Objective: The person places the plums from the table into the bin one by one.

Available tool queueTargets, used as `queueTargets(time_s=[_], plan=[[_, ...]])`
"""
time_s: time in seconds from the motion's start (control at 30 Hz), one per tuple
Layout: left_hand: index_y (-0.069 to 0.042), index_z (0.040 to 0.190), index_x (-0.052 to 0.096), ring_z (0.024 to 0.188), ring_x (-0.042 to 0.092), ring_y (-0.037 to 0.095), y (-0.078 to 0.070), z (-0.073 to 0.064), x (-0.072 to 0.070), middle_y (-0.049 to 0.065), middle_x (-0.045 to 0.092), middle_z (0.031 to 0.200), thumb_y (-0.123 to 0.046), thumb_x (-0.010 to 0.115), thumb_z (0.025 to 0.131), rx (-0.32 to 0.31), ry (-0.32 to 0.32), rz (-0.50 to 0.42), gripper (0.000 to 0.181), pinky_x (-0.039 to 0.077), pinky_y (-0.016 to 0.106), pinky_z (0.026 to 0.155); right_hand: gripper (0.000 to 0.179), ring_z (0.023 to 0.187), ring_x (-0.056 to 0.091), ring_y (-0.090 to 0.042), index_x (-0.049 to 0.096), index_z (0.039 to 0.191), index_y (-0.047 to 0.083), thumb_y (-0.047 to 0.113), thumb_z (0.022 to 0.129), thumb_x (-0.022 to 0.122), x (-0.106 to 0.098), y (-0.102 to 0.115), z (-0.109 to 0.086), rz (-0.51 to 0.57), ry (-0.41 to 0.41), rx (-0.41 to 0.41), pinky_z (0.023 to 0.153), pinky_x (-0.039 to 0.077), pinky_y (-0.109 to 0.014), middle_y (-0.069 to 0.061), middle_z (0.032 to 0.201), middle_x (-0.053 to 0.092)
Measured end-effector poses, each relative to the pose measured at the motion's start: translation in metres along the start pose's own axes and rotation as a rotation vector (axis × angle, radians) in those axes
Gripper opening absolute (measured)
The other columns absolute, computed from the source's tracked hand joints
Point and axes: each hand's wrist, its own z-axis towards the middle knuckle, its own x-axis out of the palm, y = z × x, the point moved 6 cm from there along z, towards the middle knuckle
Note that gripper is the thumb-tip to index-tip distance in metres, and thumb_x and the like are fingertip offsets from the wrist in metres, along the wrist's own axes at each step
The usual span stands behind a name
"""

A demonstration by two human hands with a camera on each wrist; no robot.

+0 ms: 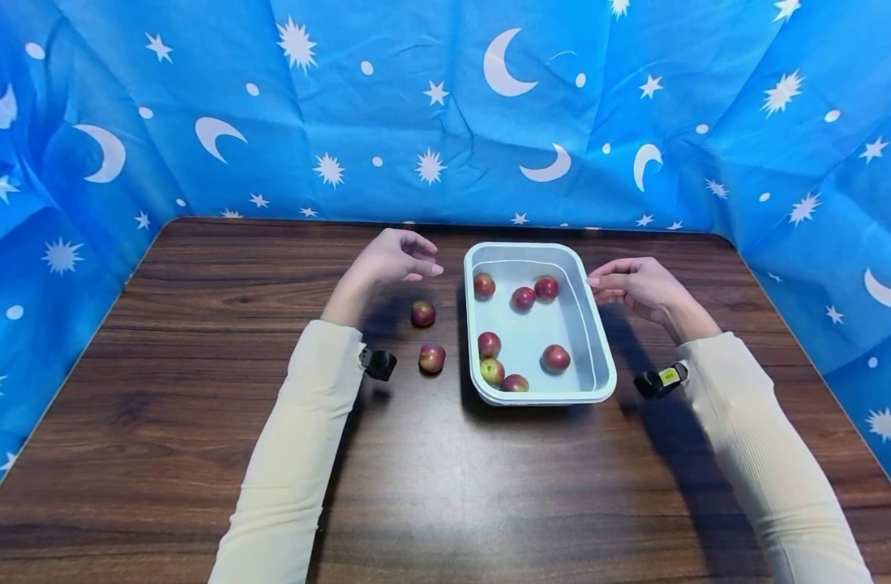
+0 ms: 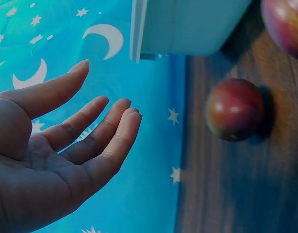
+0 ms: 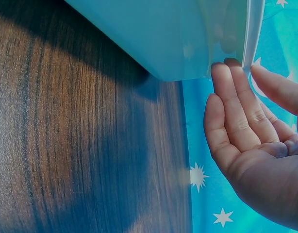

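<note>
A white plastic tub (image 1: 536, 398) stands on the table and holds several red plums (image 1: 556, 358), one of them greenish yellow. My right hand (image 1: 638, 288) is at the tub's right side, pinching the rim, thumb on top and fingers against the outer wall in the right wrist view. Left of the tub, my left hand (image 1: 396, 255) hovers with fingers loosely bent and nothing in it. Two plums lie on the table there: a dark red one (image 1: 423, 314) just below that hand, and a red-yellow one (image 1: 432, 358) nearer me.
Dark wood-grain table (image 1: 160, 422) lies under everything. A blue cloth (image 1: 445, 105) with white moons and stars hangs behind it and at both sides. Each wrist carries a small black camera (image 1: 379, 365). Both forearms wear cream sleeves (image 1: 284, 454).
</note>
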Motion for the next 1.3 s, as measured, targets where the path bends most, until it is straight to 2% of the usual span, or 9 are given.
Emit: queueTargets(time_s=[0.33,0.57,0.73,0.9,1.1,1.3], plan=[[0.004,0.119,0.052,0.089,0.056,0.02,0.026,0.0,-0.001,0.015,0.055,0.109,-0.003,0.068,0.081,-0.057,-0.005,-0.086,0.042,0.045,0.04,0.089,0.008,0.068,0.066,-0.018,0.068,0.085,0.004,0.003,0.087,0.06,0.0,-0.001,0.0,-0.01,-0.003,0.005,0.07,0.053,-0.032,-0.007,0.076,0.067],[0.006,0.121,0.05,0.087,0.058,0.02,0.042,0.0,0.002,0.016,0.055,0.107,-0.001,0.066,0.082,-0.063,0.017,-0.089,0.042,0.046,0.039,0.088,0.008,0.068,0.065,-0.017,0.068,0.085,0.006,0.006,0.088,0.06,-0.002,-0.002,-0.001,-0.067,-0.043,0.016,0.068,0.054,-0.029,-0.005,0.078,0.067],[0.005,0.121,0.05,0.085,0.059,0.02,0.052,0.0,0.004,0.015,0.055,0.107,-0.001,0.066,0.082,-0.096,0.026,-0.093,0.042,0.047,0.039,0.086,0.008,0.069,0.065,-0.018,0.068,0.087,0.005,0.007,0.087,0.061,-0.003,-0.002,-0.001,-0.089,-0.059,0.011,0.073,0.053,-0.033,-0.005,0.078,0.067],[0.003,0.12,0.052,0.077,0.058,0.015,0.06,0.001,0.005,0.013,0.056,0.102,-0.003,0.067,0.081,-0.121,0.033,-0.093,0.042,0.048,0.038,0.084,0.007,0.07,0.066,-0.019,0.069,0.089,0.004,0.008,0.087,0.062,-0.004,-0.002,0.0,-0.092,-0.059,0.011,0.075,0.052,-0.036,-0.005,0.079,0.067],[0.004,0.121,0.051,0.081,0.058,0.016,0.065,0.002,0.007,0.016,0.055,0.107,-0.001,0.068,0.08,-0.122,0.05,-0.096,0.045,0.049,0.037,0.084,0.008,0.07,0.066,-0.019,0.069,0.09,0.005,0.008,0.087,0.062,-0.004,-0.002,0.0,-0.097,-0.056,0.012,0.075,0.052,-0.035,-0.005,0.079,0.067],[0.005,0.121,0.051,0.076,0.057,0.014,0.069,0.002,0.01,0.015,0.054,0.103,-0.003,0.069,0.08,-0.112,0.066,-0.085,0.045,0.05,0.036,0.082,0.011,0.069,0.065,-0.018,0.069,0.087,0.005,0.003,0.088,0.058,-0.003,-0.003,0.002,-0.046,-0.02,-0.011,0.07,0.053,-0.032,-0.006,0.077,0.067]])
